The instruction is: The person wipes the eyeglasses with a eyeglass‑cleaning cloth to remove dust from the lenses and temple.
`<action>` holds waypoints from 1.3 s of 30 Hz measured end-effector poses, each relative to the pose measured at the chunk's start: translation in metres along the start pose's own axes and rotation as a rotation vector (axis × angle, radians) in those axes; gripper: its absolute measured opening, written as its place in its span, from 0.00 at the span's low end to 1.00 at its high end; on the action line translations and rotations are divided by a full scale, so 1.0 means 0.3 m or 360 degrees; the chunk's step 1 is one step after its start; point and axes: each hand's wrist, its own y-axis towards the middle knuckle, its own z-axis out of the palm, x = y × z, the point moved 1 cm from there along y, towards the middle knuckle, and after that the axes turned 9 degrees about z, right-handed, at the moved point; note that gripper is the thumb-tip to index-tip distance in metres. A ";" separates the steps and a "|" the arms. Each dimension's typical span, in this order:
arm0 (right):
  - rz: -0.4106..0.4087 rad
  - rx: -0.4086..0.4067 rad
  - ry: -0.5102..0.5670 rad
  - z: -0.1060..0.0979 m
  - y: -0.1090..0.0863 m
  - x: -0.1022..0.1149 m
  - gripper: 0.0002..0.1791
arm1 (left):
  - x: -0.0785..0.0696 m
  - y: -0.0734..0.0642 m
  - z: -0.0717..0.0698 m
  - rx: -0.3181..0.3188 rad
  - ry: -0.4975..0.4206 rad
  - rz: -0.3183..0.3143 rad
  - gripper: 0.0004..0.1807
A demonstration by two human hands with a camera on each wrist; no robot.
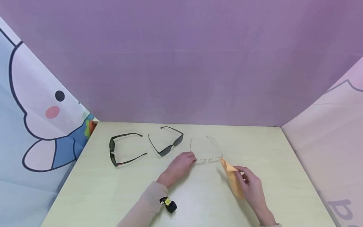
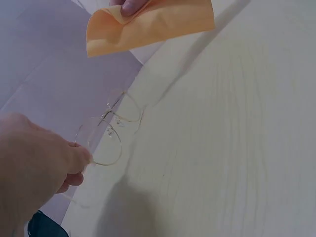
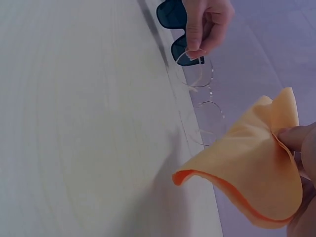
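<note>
My left hand (image 1: 181, 165) pinches one end of the clear, thin-wire eyeglasses (image 1: 214, 159) near the hinge. Their temples are unfolded and point away from me; in the left wrist view the round lenses (image 2: 106, 140) stick out past the fingertips. An orange cloth (image 1: 233, 181) hangs from my right hand (image 1: 252, 189), gripped between thumb and fingers. Its upper corner comes up close to the right end of the eyeglasses; whether they touch I cannot tell. In the right wrist view the folded cloth (image 3: 252, 173) partly covers the far lens.
Two pairs of dark sunglasses lie with temples unfolded left of my left hand: one nearer (image 1: 178, 141), one farther left (image 1: 112, 145). A purple backdrop (image 1: 181, 78) rises behind the pale table (image 1: 198, 201). Printed cloth hangs on both sides. My left wrist wears a black strap (image 1: 170, 206).
</note>
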 end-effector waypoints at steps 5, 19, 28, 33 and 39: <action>-0.0045 -0.0025 0.0005 0.002 0.005 0.001 0.17 | -0.027 0.002 -0.022 -0.0129 -0.0103 0.0040 0.06; -0.0149 -0.0084 0.0106 0.003 0.016 0.070 0.18 | -0.119 -0.044 -0.087 -0.0543 -0.0926 -0.0226 0.04; -0.0313 -0.0295 0.0300 0.018 0.041 0.154 0.20 | -0.168 -0.069 -0.112 -0.0768 -0.1167 -0.0327 0.03; -0.0482 -0.0323 0.0407 0.053 0.052 0.193 0.19 | -0.195 -0.084 -0.110 -0.0828 -0.1232 -0.0335 0.03; -0.0608 -0.0225 0.0460 0.104 0.051 0.224 0.09 | -0.215 -0.101 -0.114 -0.0848 -0.1345 -0.0374 0.02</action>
